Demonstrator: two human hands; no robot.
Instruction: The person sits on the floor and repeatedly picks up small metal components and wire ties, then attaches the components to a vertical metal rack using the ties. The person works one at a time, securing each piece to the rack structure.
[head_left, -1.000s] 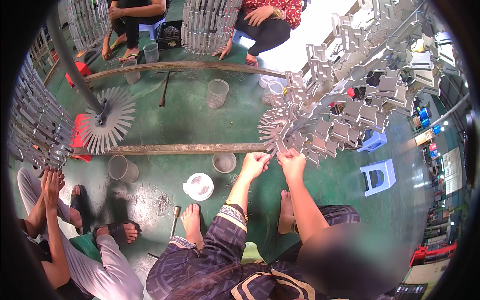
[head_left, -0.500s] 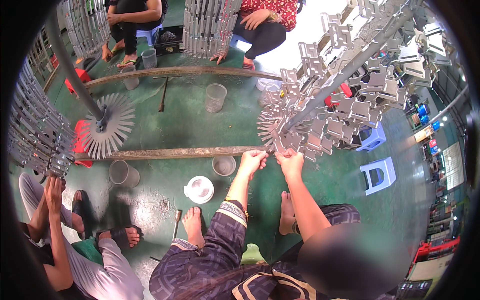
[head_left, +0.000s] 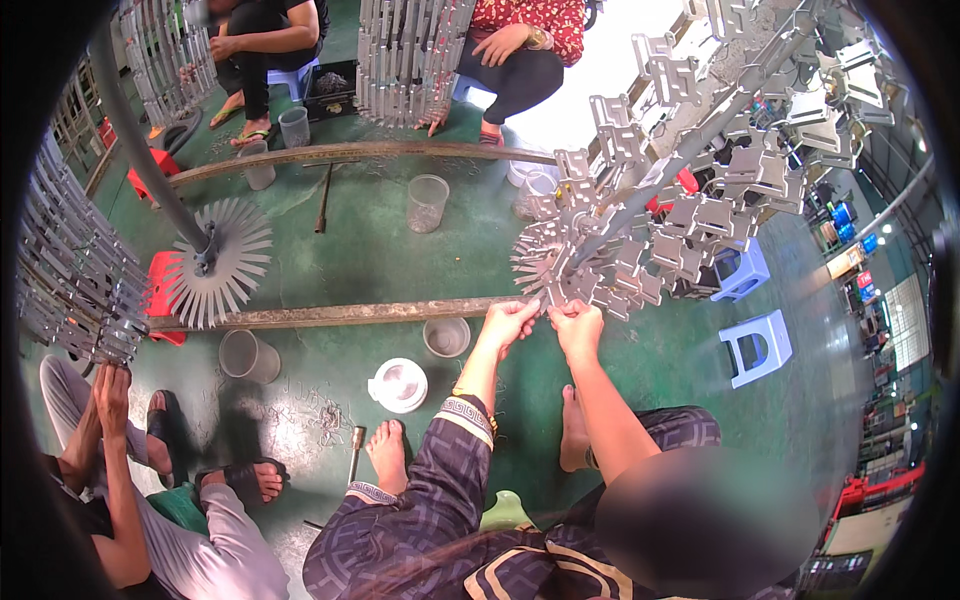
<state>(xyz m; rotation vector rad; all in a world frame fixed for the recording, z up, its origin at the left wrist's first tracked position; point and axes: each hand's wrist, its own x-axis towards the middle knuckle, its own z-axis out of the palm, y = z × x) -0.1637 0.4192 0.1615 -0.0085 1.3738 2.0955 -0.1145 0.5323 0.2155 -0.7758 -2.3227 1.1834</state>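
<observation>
Both hands are pinching small flat metal pieces at the lower end of a slanted rack of grey metal brackets (head_left: 640, 240): the left hand (head_left: 510, 322) is closing its fingertips on one piece, and the right hand (head_left: 577, 325), just beside it, is gripping another. Below the hands a long wooden beam (head_left: 330, 316) is lying on the green floor, with a clear plastic cup (head_left: 446, 337) and a white lidded container (head_left: 398, 385) near it.

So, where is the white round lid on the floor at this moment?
In the head view the white round lid lies on the green floor, left of the person's left hand, between two clear plastic cups and just above a bare foot.
</observation>
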